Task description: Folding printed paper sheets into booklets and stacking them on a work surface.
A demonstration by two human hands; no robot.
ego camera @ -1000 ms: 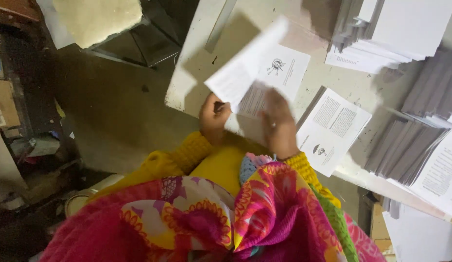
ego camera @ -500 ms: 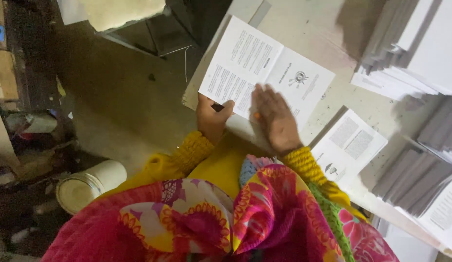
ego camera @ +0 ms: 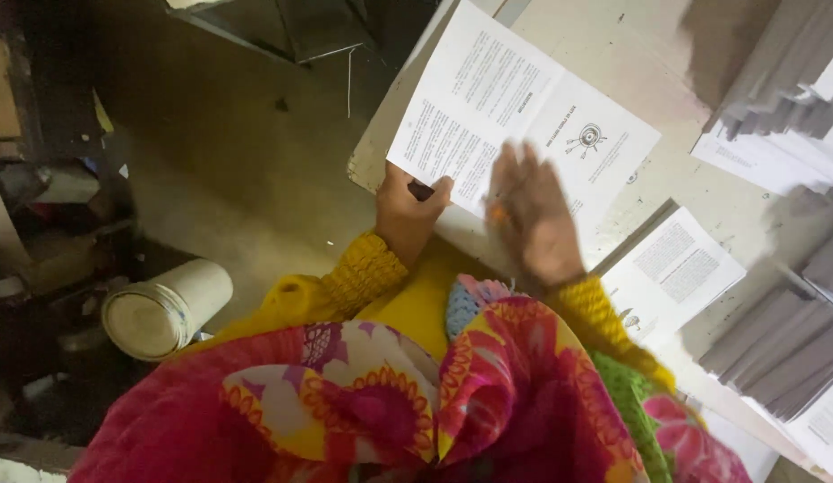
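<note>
Left hand point(ego camera: 409, 210) pinches the near edge of a printed white sheet point(ego camera: 524, 116) lying flat on the surface point(ego camera: 654, 54); right hand point(ego camera: 533, 215), blurred, fingers spread, lies palm-down on the sheet's near part. Beyond and right: a smaller printed leaflet point(ego camera: 676, 273), grey paper stacks point(ego camera: 774, 98).

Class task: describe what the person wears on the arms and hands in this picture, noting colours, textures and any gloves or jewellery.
Both hands are bare, with no gloves. The left hand and the right hand come out of mustard-yellow knitted sleeves with ribbed cuffs. A bright shawl patterned in pink, red, yellow and white drapes over the upper arms. The right hand is blurred, so rings cannot be told.
</note>
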